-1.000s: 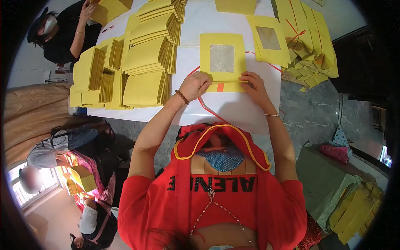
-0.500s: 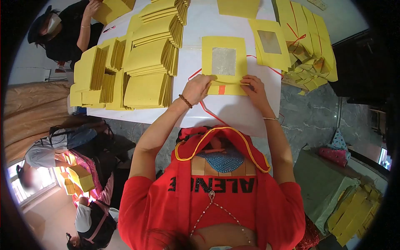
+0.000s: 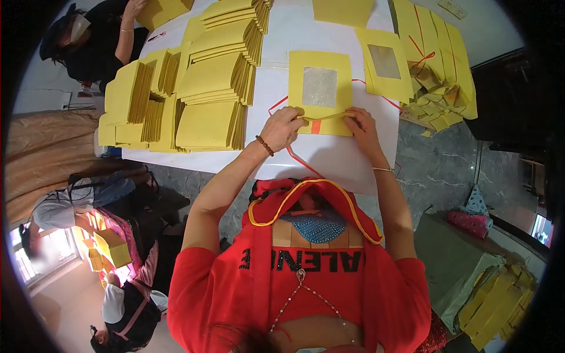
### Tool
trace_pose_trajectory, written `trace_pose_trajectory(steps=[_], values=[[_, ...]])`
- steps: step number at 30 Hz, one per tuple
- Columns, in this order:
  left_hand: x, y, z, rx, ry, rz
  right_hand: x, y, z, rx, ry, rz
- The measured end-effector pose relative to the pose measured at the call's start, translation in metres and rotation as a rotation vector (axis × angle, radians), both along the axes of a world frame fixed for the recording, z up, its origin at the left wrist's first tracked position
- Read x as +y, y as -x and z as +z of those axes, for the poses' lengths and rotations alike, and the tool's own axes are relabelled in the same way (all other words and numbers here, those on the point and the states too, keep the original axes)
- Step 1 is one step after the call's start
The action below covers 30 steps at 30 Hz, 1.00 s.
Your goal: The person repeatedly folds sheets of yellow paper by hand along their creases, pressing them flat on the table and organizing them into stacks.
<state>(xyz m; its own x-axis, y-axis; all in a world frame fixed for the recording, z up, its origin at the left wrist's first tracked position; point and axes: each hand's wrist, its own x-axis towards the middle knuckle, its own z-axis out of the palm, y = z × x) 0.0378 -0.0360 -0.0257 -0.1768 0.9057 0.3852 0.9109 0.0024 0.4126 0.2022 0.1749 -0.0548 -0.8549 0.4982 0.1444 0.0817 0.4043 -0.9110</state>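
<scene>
A yellow paper piece (image 3: 300, 97) with a greyish rectangular window (image 3: 319, 88) lies on the white table before me. My left hand (image 3: 282, 126) pinches the left end of a raised fold (image 3: 323, 117) across its lower part. At the right end of that fold, the fingers of my right hand (image 3: 362, 126) are closed on the same paper. Below the fold shows a small orange-red strip (image 3: 316, 127). A red ribbon (image 3: 303, 163) runs from beneath the paper toward my lap.
Stacks of folded yellow paper (image 3: 209, 126) stand to the left. Another windowed yellow piece (image 3: 369, 56) lies at upper right, beside tied yellow bundles (image 3: 441, 53). A co-worker (image 3: 97, 44) handles yellow paper at far left; more people are at lower left.
The fold in the paper stands up a little more, and both hands still grip its ends. The whole view has shifted slightly.
</scene>
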Motion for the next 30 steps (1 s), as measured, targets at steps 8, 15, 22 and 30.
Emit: trace_pose_trajectory(steps=[8,15,22,30], values=[[-0.002,-0.006,0.011,-0.063,0.059,-0.006,0.001,0.001,-0.002,-0.001,-0.048,-0.003],[-0.002,-0.002,0.006,-0.102,0.090,-0.019,0.000,0.000,0.003,0.003,-0.033,0.005],[-0.002,-0.002,0.008,-0.142,0.099,-0.012,-0.001,0.001,0.005,0.019,-0.097,0.006],[-0.002,0.001,0.006,-0.201,0.100,-0.012,0.001,0.000,0.002,-0.005,-0.108,0.001]])
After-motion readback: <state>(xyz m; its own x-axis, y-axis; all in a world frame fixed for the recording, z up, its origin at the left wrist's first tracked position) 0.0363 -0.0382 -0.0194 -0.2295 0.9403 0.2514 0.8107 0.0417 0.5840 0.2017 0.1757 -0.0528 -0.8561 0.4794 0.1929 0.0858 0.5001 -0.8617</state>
